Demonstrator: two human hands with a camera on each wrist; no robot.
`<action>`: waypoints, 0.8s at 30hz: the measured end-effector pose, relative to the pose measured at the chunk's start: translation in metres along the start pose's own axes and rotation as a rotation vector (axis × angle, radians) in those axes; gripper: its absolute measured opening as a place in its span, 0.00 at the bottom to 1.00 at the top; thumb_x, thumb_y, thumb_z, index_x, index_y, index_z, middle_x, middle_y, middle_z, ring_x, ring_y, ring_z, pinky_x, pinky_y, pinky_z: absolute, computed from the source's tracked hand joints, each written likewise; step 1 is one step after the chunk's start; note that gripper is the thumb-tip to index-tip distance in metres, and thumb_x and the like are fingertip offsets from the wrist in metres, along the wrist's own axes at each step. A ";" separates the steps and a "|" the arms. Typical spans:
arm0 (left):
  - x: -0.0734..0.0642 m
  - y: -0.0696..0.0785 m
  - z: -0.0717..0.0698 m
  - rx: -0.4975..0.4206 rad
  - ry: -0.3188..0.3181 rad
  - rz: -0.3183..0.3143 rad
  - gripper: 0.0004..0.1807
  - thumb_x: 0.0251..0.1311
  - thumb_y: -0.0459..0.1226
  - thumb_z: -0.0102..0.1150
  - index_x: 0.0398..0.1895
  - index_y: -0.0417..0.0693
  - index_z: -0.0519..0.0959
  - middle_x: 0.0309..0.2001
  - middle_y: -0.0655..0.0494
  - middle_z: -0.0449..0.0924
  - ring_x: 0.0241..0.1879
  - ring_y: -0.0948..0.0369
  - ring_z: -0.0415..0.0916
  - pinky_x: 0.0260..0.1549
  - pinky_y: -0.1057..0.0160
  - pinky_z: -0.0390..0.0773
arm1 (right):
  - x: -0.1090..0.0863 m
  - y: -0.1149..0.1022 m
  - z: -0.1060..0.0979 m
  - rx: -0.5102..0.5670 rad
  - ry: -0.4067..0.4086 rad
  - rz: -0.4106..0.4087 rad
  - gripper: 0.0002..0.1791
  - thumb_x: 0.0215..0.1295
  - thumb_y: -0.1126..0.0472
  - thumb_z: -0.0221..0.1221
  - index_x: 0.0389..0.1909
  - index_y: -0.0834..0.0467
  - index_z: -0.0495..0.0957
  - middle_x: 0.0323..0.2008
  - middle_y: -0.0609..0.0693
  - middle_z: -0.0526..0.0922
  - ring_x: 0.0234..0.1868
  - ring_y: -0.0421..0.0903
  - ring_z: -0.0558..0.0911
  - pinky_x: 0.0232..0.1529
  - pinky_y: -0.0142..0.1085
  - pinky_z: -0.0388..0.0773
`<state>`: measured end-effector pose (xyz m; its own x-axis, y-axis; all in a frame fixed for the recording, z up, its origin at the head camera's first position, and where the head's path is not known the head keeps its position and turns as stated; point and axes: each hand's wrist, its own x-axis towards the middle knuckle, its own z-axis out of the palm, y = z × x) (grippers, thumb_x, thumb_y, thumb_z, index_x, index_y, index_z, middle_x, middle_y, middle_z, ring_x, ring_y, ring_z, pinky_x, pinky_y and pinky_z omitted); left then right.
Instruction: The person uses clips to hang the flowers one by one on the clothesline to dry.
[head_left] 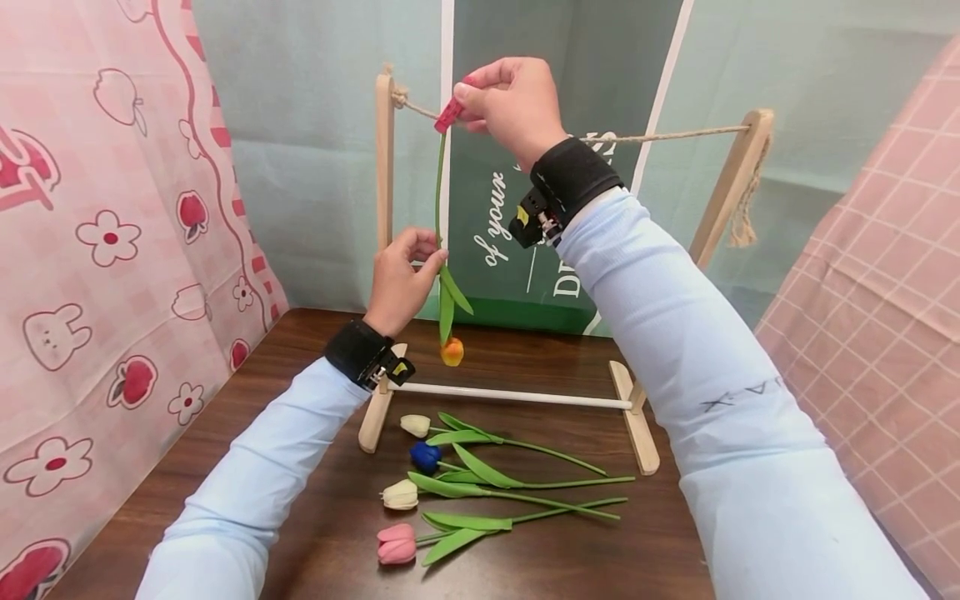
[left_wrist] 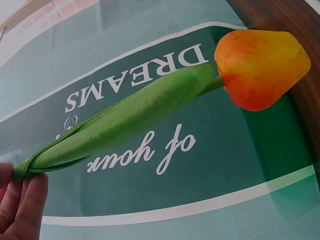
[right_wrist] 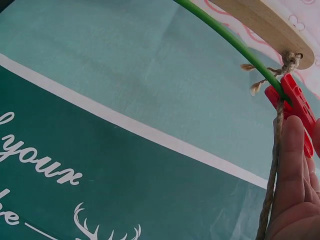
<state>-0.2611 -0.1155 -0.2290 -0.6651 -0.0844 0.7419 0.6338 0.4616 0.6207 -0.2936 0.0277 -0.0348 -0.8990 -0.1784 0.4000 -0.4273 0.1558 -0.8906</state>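
Note:
An orange-yellow artificial tulip [head_left: 452, 352] hangs head down in front of the rope [head_left: 660, 136]. My left hand [head_left: 405, 279] pinches its green stem just above the leaves; the left wrist view shows the tulip's bloom [left_wrist: 262, 70] close up. At the stem's upper end, my right hand [head_left: 513, 104] holds a red clothespin [head_left: 450, 114] between thumb and fingers. In the right wrist view, the clothespin [right_wrist: 295, 102] sits at the rope with the stem's end [right_wrist: 272, 80] at its jaws. Whether its jaws press fully on both is hard to tell.
The rope is strung between two wooden posts [head_left: 385, 158] joined low down by a white rod [head_left: 510, 396]. On the brown table [head_left: 315, 517] lie a pink tulip [head_left: 396, 544], a blue tulip [head_left: 426, 456] and two white tulips [head_left: 400, 495]. Patterned cloths [head_left: 112, 275] flank the sides.

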 end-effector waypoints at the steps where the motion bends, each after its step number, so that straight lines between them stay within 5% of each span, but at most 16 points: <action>1: 0.000 0.000 0.000 0.002 -0.001 -0.001 0.08 0.62 0.31 0.63 0.41 0.35 0.77 0.35 0.46 0.81 0.35 0.55 0.80 0.36 0.59 0.80 | 0.000 0.000 0.000 0.002 -0.001 0.001 0.08 0.62 0.64 0.65 0.38 0.65 0.81 0.36 0.56 0.85 0.38 0.49 0.85 0.41 0.32 0.80; 24: -0.002 -0.006 -0.009 0.026 0.010 -0.013 0.13 0.62 0.31 0.63 0.48 0.33 0.78 0.39 0.43 0.83 0.38 0.53 0.82 0.38 0.56 0.81 | -0.004 -0.001 -0.008 -0.004 0.006 0.017 0.17 0.59 0.64 0.67 0.48 0.66 0.79 0.42 0.56 0.84 0.39 0.46 0.84 0.40 0.33 0.81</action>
<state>-0.2600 -0.1266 -0.2319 -0.6693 -0.0994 0.7363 0.6144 0.4832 0.6237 -0.2903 0.0363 -0.0337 -0.9064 -0.1701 0.3866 -0.4127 0.1624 -0.8963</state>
